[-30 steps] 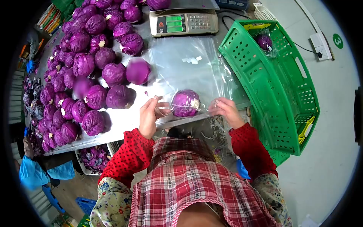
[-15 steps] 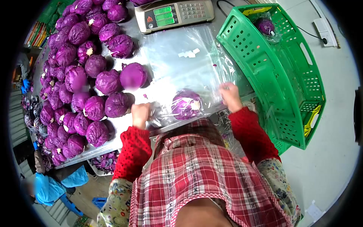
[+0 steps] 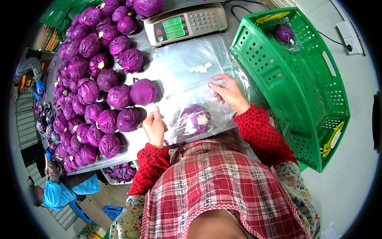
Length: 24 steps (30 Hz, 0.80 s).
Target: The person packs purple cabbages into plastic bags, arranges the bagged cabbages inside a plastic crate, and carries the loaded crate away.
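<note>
A red cabbage (image 3: 202,120) with a pale cut stem lies under clear plastic film at the near edge of the metal table, in front of my body. To its left, my left hand (image 3: 154,127) has its thumb raised away from the fingers and shows nothing in it. My right hand (image 3: 227,93) hovers above the flat stack of clear plastic bags (image 3: 179,63), up and right of the wrapped cabbage. Its fingers are apart, with no visible hold on the film. Small white labels (image 3: 200,67) lie on the stack.
Many bare red cabbages (image 3: 108,79) crowd the table's left side. A digital scale (image 3: 185,24) with a cabbage (image 3: 148,7) on it stands at the back. On the right is a green crate (image 3: 274,91) holding one bagged cabbage (image 3: 284,34). A person in blue (image 3: 57,194) is at lower left.
Both hands have let go of the film beside the cabbage. My right hand has moved up and left over the bag stack; the left hand's thumb has lifted. The view has shifted slightly.
</note>
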Motion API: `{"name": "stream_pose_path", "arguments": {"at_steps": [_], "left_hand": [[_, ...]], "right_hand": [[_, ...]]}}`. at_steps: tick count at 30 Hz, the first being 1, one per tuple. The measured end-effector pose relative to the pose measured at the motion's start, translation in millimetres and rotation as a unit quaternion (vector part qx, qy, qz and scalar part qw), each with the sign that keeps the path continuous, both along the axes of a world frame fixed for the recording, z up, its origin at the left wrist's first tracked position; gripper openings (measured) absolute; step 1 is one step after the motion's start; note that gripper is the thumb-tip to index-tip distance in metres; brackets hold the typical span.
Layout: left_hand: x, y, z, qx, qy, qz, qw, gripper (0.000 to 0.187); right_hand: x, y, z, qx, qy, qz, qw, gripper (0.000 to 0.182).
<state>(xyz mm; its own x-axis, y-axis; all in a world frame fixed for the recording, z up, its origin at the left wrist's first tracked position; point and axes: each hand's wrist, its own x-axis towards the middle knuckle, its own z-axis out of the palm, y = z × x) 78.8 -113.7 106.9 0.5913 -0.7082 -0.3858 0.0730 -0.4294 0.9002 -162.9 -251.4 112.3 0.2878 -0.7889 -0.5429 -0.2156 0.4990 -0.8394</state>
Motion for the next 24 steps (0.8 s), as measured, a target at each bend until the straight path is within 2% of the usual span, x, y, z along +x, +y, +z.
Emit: {"name": "stream_pose_path", "arguments": {"at_steps": [3, 4, 6, 7, 8, 10, 11, 12, 14, 16, 17, 18, 20, 21, 22, 23, 24], "left_hand": [[0, -5, 4, 0.023, 0.014, 0.026, 0.999, 0.044], [2, 0, 0, 0.028, 0.014, 0.027, 0.999, 0.044], [8, 16, -23, 0.131, 0.024, -0.061, 0.989, 0.041], [7, 33, -40, 0.180, -0.020, -0.108, 0.977, 0.033], [8, 50, -60, 0.150, -0.164, -0.220, 0.950, 0.026], [-11, 49, -31, 0.161, -0.232, -0.207, 0.937, 0.013], [-11, 48, -25, 0.064, -0.363, -0.244, 0.897, 0.023], [-13, 45, -22, -0.052, -0.481, -0.274, 0.831, 0.037], [2, 56, -40, -0.094, -0.467, -0.438, 0.762, 0.061], [-5, 68, -62, -0.062, -0.450, -0.412, 0.790, 0.065], [-10, 51, -43, 0.011, -0.312, -0.431, 0.846, 0.067], [-8, 42, -20, 0.099, -0.164, -0.441, 0.877, 0.069], [13, 40, -18, 0.025, 0.138, -0.440, 0.887, 0.068], [10, 25, 14, 0.059, 0.125, -0.463, 0.876, 0.067], [3, 10, 37, 0.059, 0.124, -0.469, 0.872, 0.067], [-5, -5, 57, 0.038, 0.171, -0.450, 0.876, 0.068], [-16, -24, 75, 0.016, 0.219, -0.426, 0.877, 0.068]], "right_hand": [[-4, 1, -22, -0.054, -0.017, -0.051, 0.997, 0.029], [-7, 5, -30, -0.049, -0.018, -0.049, 0.997, 0.029], [-20, 24, -48, 0.065, 0.053, -0.054, 0.995, 0.025], [-30, 46, -73, -0.024, 0.023, -0.014, 0.999, 0.025], [-28, 64, -73, -0.036, 0.037, 0.023, 0.998, 0.018], [-23, 90, -97, -0.136, 0.055, 0.087, 0.985, 0.024], [-17, 89, -70, -0.113, 0.093, 0.156, 0.977, 0.030], [-11, 83, -41, -0.096, 0.140, 0.211, 0.963, 0.036], [-3, 86, -52, -0.235, 0.052, 0.210, 0.947, 0.045], [1, 87, -69, -0.361, 0.010, 0.249, 0.899, 0.048], [1, 93, -67, -0.300, -0.111, 0.191, 0.928, 0.052], [2, 94, -63, -0.230, -0.238, 0.135, 0.934, 0.055], [2, 63, -15, -0.148, 0.010, 0.254, 0.956, 0.052], [-4, 56, -12, -0.167, -0.061, 0.241, 0.954, 0.054], [-13, 47, 16, -0.172, -0.050, 0.251, 0.951, 0.057], [-24, 38, 51, -0.178, -0.040, 0.264, 0.947, 0.061], [-35, 30, 66, -0.276, -0.030, 0.222, 0.935, 0.069]]}}
